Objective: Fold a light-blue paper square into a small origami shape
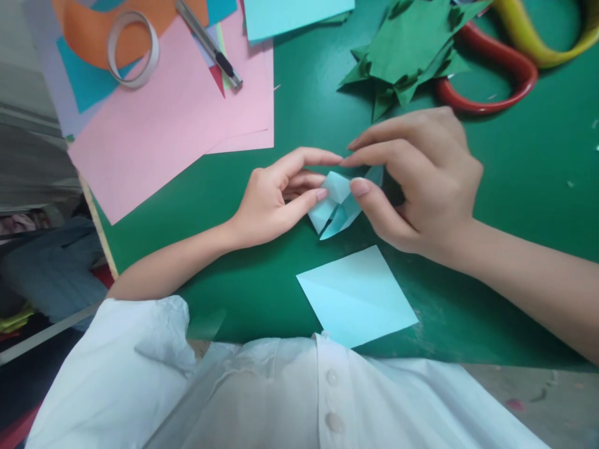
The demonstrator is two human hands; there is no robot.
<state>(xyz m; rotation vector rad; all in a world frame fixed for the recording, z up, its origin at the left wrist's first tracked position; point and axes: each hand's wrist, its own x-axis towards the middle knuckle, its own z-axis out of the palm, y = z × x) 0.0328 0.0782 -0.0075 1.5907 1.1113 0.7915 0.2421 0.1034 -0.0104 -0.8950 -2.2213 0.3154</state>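
A light blue folded paper (pixel 340 206) with several creased flaps sits between my two hands, just above or on the green table. My left hand (pixel 281 199) pinches its left side, thumb on top and fingers behind. At its right side is my right hand (pixel 416 181), the thumb pressed to the paper's edge and the index finger reaching over the top. Both index fingertips meet above the folded piece. Nearer my body lies a flat light blue paper square (pixel 358 296) with a faint diagonal crease.
Pink paper sheets (pixel 163 131), a tape roll (pixel 133 50) and a utility knife (pixel 210 45) lie at the upper left. Light blue sheets (pixel 299 15) are at the top. Green folded paper pieces (pixel 409 47) and scissors with a red handle (pixel 491 103) lie at the upper right.
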